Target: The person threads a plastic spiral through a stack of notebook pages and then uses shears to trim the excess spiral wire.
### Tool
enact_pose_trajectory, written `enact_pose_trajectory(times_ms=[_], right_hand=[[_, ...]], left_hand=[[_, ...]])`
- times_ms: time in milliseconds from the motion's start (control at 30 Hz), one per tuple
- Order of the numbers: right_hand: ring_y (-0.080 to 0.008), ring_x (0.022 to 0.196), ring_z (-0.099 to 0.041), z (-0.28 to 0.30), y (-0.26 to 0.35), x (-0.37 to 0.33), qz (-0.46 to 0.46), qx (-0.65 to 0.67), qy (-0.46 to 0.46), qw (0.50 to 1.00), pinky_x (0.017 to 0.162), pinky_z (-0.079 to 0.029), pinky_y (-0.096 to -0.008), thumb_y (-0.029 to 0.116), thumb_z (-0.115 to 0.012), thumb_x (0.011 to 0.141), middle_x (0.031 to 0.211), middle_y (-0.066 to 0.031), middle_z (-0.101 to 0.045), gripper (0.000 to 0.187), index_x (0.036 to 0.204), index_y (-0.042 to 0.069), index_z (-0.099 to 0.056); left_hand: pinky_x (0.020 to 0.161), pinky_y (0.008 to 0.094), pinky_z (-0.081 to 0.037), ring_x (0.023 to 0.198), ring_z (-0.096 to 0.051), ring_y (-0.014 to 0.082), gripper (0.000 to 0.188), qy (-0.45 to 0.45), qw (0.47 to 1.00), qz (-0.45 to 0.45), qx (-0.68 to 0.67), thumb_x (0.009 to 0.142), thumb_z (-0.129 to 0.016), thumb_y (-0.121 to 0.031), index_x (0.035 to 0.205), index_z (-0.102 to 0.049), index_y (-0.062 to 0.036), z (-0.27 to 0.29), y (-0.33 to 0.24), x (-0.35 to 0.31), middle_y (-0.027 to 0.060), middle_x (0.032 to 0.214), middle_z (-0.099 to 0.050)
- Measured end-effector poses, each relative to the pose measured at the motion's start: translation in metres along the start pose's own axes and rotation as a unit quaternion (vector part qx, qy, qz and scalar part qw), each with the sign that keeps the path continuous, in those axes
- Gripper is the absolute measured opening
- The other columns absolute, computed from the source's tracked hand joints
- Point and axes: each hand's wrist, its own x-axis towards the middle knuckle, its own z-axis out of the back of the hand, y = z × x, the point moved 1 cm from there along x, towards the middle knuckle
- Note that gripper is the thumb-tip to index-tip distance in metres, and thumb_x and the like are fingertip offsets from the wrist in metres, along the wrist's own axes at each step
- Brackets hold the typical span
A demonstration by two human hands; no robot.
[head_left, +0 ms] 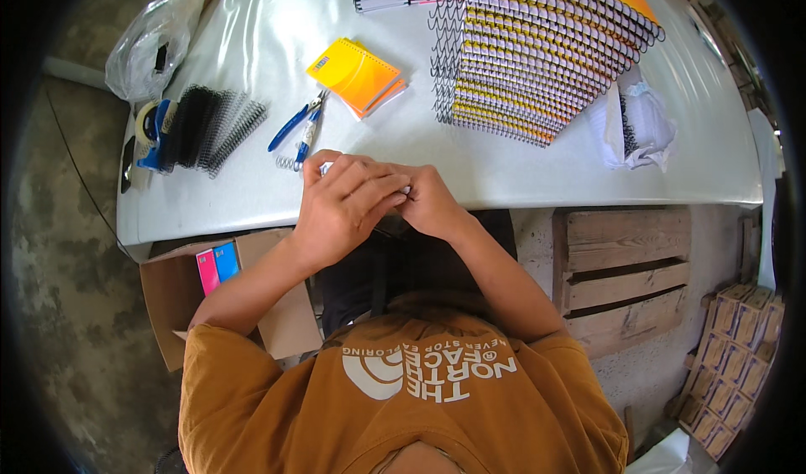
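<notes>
At the table's near edge, my left hand and my right hand come together, fingers curled round one small item. Only whitish slivers of it show between the fingers; the rest is hidden. Just beyond my left hand lie blue-handled pliers, with a short piece of wire coil beside the handle ends. Farther off sit small yellow-orange spiral notebooks, one partly over another. Black spiral coils lie in a bunch to the left.
Rows of spiral-bound notebooks fill the table's far right, beside a white bag. A blue tape dispenser and a clear plastic bag are at the left. Below the table stands a cardboard box; a wooden pallet is at right.
</notes>
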Motion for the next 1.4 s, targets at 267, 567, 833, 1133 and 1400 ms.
enact_pose_trajectory(times_ms=[267,567,833,1133,1400], right_hand=[[-0.0156,0.072,-0.063,0.0,-0.001,0.0,-0.057,-0.027,0.016,0.998,0.066,-0.048,-0.0307,0.002,-0.062,0.078,0.084,-0.0163,-0.066,0.023,0.102,-0.001,-0.062],[-0.023,0.077,-0.066,0.004,0.005,0.002,-0.093,-0.071,0.042,0.992,0.064,-0.048,-0.0325,0.005,-0.06,0.08,0.082,-0.0192,-0.065,0.018,0.097,-0.003,-0.061],[-0.0278,0.076,-0.065,0.004,0.001,-0.001,-0.084,-0.019,0.031,0.996,0.064,-0.047,-0.035,0.006,-0.059,0.08,0.08,-0.0223,-0.062,0.013,0.091,-0.002,-0.059],[-0.0279,0.083,-0.066,0.009,0.022,-0.002,-0.039,-0.078,0.087,0.992,0.072,-0.048,-0.0352,0.009,-0.059,0.081,0.087,-0.0212,-0.063,0.02,0.1,0.0,-0.058],[-0.0224,0.103,-0.053,0.104,0.169,0.009,0.398,-0.202,-0.199,0.872,0.089,-0.041,-0.0313,0.011,-0.059,0.086,0.113,-0.0161,-0.05,0.036,0.116,0.0,-0.042]], left_hand=[[0.081,0.0332,-0.034,0.084,-0.057,0.0166,0.027,0.066,0.997,0.022,0.018,0.068,-0.074,-0.014,0.092,-0.064,-0.0123,0.023,-0.006,0.028,-0.0003,0.09,-0.062],[0.079,0.0352,-0.036,0.085,-0.059,0.0173,0.022,0.044,0.997,0.058,-0.016,0.071,-0.07,-0.013,0.092,-0.062,-0.012,0.018,-0.011,0.026,0.0005,0.09,-0.063],[0.087,0.0357,-0.037,0.092,-0.06,0.0202,0.018,0.089,0.994,0.057,-0.01,0.075,-0.066,-0.007,0.092,-0.062,-0.0082,0.027,-0.021,0.037,0.0038,0.096,-0.065],[0.085,0.0371,-0.039,0.079,-0.06,0.0184,0.018,0.099,0.992,0.044,0.066,0.067,-0.072,-0.018,0.079,-0.06,-0.0112,0.038,-0.027,0.043,0.0019,0.077,-0.06],[0.079,0.0314,-0.046,0.087,-0.06,0.0181,0.041,-0.065,0.996,0.061,-0.014,0.066,-0.079,-0.024,0.098,-0.063,-0.0036,0.15,-0.048,0.111,0.0068,0.092,-0.065]])
